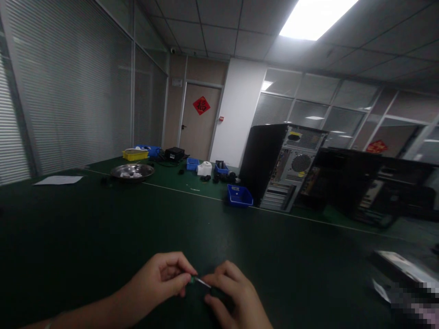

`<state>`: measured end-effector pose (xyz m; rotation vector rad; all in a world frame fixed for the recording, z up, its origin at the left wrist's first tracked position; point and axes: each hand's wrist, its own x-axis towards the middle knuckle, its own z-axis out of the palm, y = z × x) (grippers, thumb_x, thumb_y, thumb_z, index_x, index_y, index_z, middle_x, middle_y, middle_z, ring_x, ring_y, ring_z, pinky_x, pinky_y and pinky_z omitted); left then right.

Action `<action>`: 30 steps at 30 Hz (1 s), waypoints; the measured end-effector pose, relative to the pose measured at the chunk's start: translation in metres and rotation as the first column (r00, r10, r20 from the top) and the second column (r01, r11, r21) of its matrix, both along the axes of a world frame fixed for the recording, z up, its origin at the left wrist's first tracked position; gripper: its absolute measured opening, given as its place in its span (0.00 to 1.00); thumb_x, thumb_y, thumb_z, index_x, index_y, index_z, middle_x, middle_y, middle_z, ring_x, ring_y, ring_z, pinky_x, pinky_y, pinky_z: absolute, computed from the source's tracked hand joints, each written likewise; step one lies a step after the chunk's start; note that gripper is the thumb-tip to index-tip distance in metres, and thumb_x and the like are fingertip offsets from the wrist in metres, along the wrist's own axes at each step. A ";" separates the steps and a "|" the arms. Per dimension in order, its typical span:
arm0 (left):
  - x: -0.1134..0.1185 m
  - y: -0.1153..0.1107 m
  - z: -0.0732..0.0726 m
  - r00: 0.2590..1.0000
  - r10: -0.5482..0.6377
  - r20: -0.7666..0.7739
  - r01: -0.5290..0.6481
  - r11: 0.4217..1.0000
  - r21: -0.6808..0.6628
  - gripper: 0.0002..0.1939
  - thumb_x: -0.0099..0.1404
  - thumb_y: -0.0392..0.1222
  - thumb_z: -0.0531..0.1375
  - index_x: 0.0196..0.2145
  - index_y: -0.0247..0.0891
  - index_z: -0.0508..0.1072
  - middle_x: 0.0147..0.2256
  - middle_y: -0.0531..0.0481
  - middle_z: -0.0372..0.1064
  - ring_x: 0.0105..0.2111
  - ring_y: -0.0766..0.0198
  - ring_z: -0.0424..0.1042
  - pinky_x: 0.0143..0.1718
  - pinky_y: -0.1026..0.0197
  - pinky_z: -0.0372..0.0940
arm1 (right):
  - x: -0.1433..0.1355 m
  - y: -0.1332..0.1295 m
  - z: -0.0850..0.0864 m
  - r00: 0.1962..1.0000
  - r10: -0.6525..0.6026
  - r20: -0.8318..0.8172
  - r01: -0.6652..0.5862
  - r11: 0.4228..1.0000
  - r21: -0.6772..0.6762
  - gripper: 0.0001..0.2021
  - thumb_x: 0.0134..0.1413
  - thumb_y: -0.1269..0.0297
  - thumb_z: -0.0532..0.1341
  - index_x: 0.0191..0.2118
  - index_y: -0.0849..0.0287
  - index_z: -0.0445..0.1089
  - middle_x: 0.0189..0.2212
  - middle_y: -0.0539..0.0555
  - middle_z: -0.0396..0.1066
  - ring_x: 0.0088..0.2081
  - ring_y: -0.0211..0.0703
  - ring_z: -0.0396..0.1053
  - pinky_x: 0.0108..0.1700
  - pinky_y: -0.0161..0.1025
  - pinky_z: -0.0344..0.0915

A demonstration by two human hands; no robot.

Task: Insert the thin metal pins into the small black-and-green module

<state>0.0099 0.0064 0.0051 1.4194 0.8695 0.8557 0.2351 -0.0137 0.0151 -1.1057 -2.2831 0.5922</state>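
Observation:
Low in the middle of the head view, my left hand [166, 276] is closed, its thumb and forefinger pinching a small green piece [192, 279]. Most of that piece is covered by the fingertips, so its kind does not show. My right hand [233, 290] is curled around the dark handle of what looks like a small screwdriver [204, 283]. Its thin metal shaft points left and meets the green piece, or comes very close to it. Both hands are just above the dark green table [164, 224].
Ahead stands a blue tray [239, 195] beside a black computer tower [264, 160]. A round metal dish [132, 172] with small white pieces and a sheet of paper [58, 180] lie far left. At right are a pale, blurred flat box [409, 269] and more computer equipment [373, 183].

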 end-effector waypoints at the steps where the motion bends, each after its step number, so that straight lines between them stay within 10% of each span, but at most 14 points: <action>1: -0.001 0.001 0.000 1.000 -0.005 0.005 0.005 1.000 -0.008 0.13 0.57 0.48 0.69 0.34 0.35 0.78 0.29 0.52 0.73 0.27 0.64 0.70 0.31 0.62 0.63 | -0.001 0.000 0.000 1.000 0.011 -0.016 -0.011 1.000 0.003 0.12 0.53 0.74 0.63 0.43 0.57 0.78 0.35 0.58 0.71 0.39 0.50 0.72 0.40 0.40 0.67; 20: -0.002 0.011 -0.010 0.963 0.027 0.268 0.024 0.983 -0.185 0.21 0.56 0.53 0.71 0.44 0.41 0.76 0.30 0.54 0.73 0.26 0.65 0.72 0.29 0.63 0.64 | 0.000 -0.002 -0.006 0.985 -0.014 -0.171 0.026 0.997 0.072 0.07 0.53 0.73 0.64 0.39 0.64 0.76 0.32 0.59 0.74 0.37 0.49 0.72 0.39 0.39 0.66; 30: -0.003 0.007 -0.018 0.963 -0.205 0.174 0.212 0.977 -0.023 0.16 0.64 0.49 0.66 0.47 0.43 0.76 0.38 0.50 0.75 0.36 0.60 0.75 0.39 0.59 0.66 | -0.001 -0.004 -0.002 0.952 0.162 -0.260 -0.145 0.986 0.082 0.09 0.57 0.69 0.62 0.43 0.60 0.77 0.35 0.59 0.78 0.37 0.47 0.74 0.40 0.36 0.67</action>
